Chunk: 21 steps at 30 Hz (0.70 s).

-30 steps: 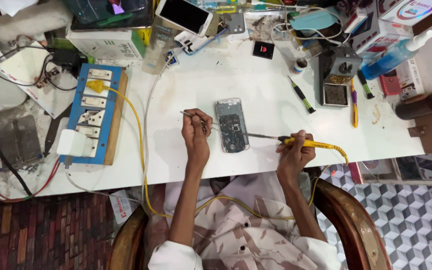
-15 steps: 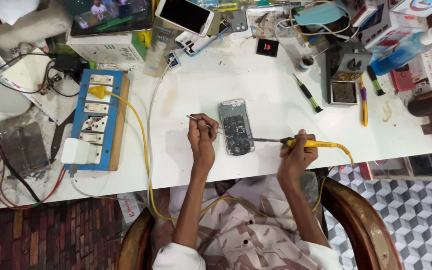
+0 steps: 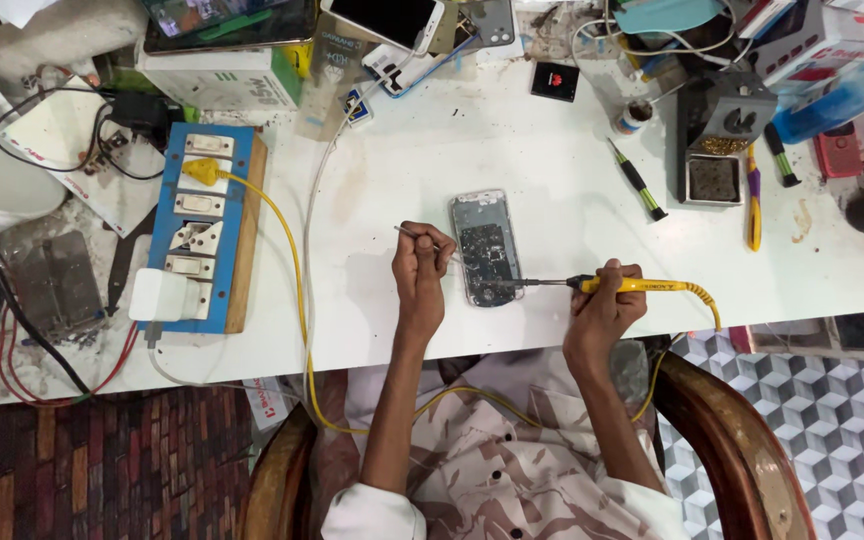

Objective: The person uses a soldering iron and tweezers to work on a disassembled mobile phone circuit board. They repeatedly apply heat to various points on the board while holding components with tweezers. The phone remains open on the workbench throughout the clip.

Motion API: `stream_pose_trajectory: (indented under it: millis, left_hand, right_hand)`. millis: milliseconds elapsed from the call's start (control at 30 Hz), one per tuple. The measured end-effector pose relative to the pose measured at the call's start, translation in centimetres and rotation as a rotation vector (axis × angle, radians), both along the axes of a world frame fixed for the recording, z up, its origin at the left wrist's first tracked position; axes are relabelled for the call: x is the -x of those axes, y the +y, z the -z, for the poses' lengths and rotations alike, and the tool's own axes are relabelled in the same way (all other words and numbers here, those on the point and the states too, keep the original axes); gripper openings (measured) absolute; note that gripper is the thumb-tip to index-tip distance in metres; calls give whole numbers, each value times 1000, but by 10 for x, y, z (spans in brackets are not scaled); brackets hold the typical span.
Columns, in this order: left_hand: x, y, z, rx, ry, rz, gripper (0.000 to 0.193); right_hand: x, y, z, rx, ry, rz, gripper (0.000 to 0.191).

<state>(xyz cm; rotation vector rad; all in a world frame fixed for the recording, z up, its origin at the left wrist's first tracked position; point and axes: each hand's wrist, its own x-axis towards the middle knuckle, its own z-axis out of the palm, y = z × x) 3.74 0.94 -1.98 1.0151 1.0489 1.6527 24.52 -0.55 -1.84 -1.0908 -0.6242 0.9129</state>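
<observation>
White worktop point(image 3: 402, 150), stained in places. Lying on it: opened phone point(image 3: 486, 248), circuit side up, near the front edge; blue switchboard on a wooden base point(image 3: 198, 228) at left, with a yellow cable point(image 3: 287, 240) plugged in; green-handled screwdriver point(image 3: 637, 180); grey soldering-iron stand point(image 3: 717, 130); yellow-and-purple tool point(image 3: 753, 195) just beside the stand; small black square point(image 3: 556, 81); white phone point(image 3: 384, 18) at the back edge.

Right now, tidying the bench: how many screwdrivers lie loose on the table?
3 that I can tell: a green-and-black one left of the soldering stand, a purple-and-yellow one and a black-and-green one to its right. Clutter may hide more.
</observation>
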Motion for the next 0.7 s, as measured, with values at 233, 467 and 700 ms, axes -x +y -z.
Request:
stream_pose_trajectory:
  millis: [233, 467, 700]
  left_hand:
    - [-1, -1, -1, 21, 7, -5, 40]
    - [3, -1, -8, 34, -67, -53, 40]
    - [2, 1, -5, -5, -4, -24, 41]
  right_hand:
    - [2, -1, 2, -11, 9, 10, 27]
    - [5, 0, 0, -30, -16, 34, 28]
    - [7, -2, -2, -42, -51, 34, 32]
